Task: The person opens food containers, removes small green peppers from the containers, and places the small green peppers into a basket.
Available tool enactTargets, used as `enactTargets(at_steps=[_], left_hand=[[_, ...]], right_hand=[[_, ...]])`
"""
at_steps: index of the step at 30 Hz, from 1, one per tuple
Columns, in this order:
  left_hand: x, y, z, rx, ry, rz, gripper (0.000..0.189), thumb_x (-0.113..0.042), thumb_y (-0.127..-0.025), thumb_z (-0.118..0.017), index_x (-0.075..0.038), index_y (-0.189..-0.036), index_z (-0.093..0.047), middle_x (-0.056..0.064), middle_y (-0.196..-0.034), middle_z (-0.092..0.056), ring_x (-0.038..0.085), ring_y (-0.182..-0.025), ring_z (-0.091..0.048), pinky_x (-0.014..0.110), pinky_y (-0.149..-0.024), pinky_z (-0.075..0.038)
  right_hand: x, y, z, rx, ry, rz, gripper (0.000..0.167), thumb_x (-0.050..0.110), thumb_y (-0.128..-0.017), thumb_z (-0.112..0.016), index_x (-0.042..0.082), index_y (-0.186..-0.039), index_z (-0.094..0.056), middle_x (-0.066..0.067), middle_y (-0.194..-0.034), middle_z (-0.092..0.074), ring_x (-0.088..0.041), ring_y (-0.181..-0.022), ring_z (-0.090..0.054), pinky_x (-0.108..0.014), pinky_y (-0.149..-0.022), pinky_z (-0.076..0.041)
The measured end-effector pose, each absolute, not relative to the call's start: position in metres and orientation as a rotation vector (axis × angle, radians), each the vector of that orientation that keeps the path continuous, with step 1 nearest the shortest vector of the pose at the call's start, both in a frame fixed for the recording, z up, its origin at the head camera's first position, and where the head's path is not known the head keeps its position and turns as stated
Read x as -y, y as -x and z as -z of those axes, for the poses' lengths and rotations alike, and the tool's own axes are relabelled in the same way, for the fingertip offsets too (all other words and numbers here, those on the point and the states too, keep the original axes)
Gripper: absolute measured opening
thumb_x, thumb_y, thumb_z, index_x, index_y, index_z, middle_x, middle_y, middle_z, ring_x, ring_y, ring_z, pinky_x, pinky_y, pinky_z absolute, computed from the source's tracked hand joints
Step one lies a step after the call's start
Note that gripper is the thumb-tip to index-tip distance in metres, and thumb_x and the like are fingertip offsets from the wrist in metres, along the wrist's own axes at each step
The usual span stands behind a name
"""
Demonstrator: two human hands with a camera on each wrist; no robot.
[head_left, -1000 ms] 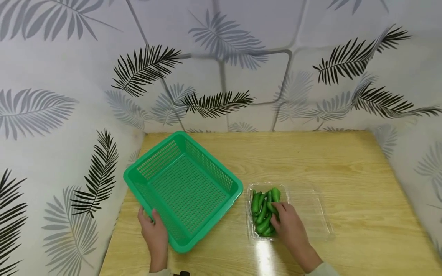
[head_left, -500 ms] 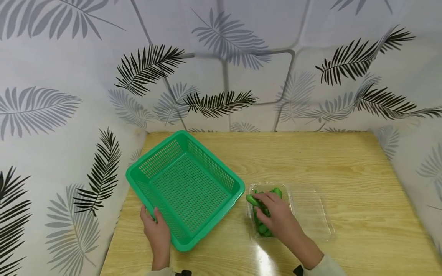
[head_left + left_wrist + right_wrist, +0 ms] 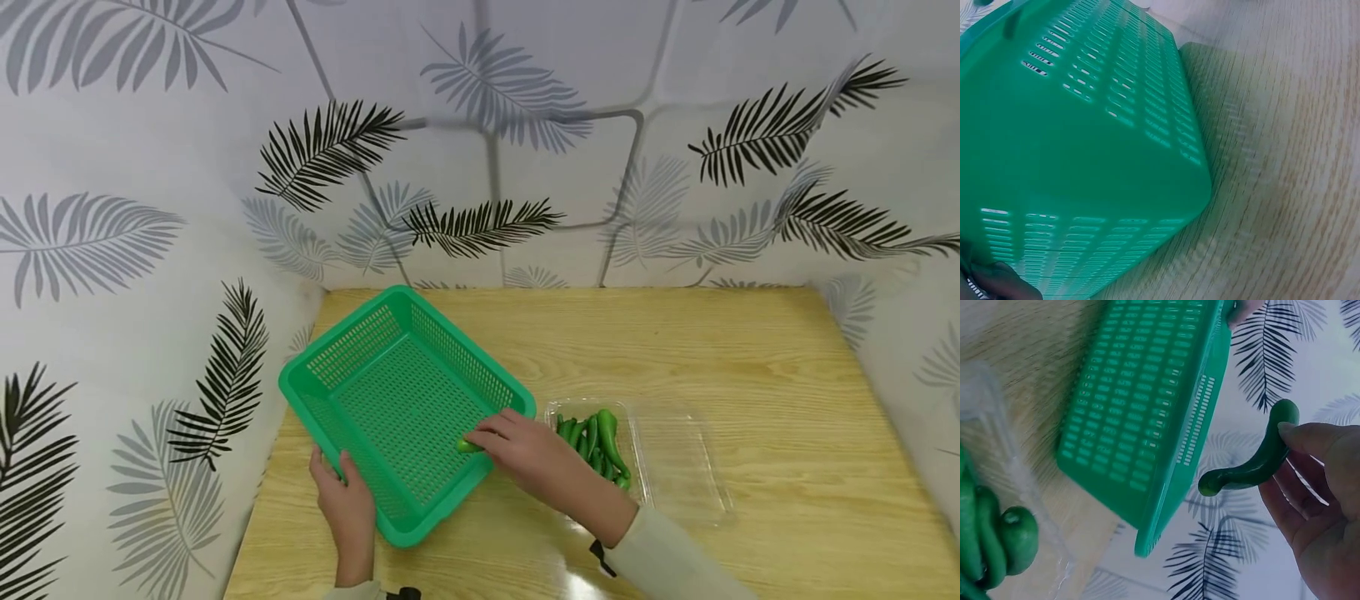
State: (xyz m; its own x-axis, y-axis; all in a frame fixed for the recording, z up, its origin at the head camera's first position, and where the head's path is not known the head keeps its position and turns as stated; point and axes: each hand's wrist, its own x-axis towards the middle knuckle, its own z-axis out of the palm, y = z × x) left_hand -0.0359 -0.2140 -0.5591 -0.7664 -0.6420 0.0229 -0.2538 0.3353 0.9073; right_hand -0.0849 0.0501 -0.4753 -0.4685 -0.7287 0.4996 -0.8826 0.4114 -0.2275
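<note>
My left hand (image 3: pixel 348 507) grips the near-left rim of a green perforated plastic basket (image 3: pixel 405 408), thumb and fingers to either side of the rim. The basket holds nothing and stands on the table. In my right hand (image 3: pixel 536 458) a curved green chili pepper (image 3: pixel 1266 456) is pinched between thumb and fingers. The hand is over the basket's right rim, and the pepper's tip (image 3: pixel 469 447) shows above the basket. Right of it, a clear plastic box (image 3: pixel 642 479) holds several green chili peppers (image 3: pixel 609 437), partly hidden by my right forearm.
The clear box's lid (image 3: pixel 682 467) lies folded open on its right side. All stands on a wooden table (image 3: pixel 765 400). Leaf-patterned cloth (image 3: pixel 525 183) rises behind the table and along both sides.
My right hand has taken a chili pepper out of the clear box and carried it left to the basket's right rim. The left hand keeps its hold on the basket.
</note>
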Motion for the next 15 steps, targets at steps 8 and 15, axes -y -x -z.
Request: enactTargets(at_steps=[8,15], left_hand=[[0.212,0.037,0.559,2.23,-0.805,1.408,0.057,-0.036,-0.101,-0.034,-0.008,-0.147,-0.017,0.02,-0.094,-0.057,0.033,-0.079,-0.06,0.031,-0.056,-0.048],[0.213,0.036,0.559,2.224,-0.815,1.407,0.057,-0.035,-0.101,-0.035,-0.008,-0.147,-0.016,0.019,-0.094,-0.057,0.032,-0.079,-0.059,0.028,-0.056,-0.047]], right_hand=[[-0.021,0.09,0.481,2.395,-1.57,-0.45,0.036,0.0,-0.082,-0.069,0.011,-0.116,-0.063,0.002,-0.109,-0.06,-0.013,-0.103,-0.054,-0.019,-0.088,-0.041],[0.01,0.091,0.484,2.482,-1.626,-0.281,0.027,0.009,-0.089,-0.062,0.019,-0.114,-0.064,0.007,-0.11,-0.061,-0.009,-0.101,-0.054,-0.017,-0.084,-0.042]])
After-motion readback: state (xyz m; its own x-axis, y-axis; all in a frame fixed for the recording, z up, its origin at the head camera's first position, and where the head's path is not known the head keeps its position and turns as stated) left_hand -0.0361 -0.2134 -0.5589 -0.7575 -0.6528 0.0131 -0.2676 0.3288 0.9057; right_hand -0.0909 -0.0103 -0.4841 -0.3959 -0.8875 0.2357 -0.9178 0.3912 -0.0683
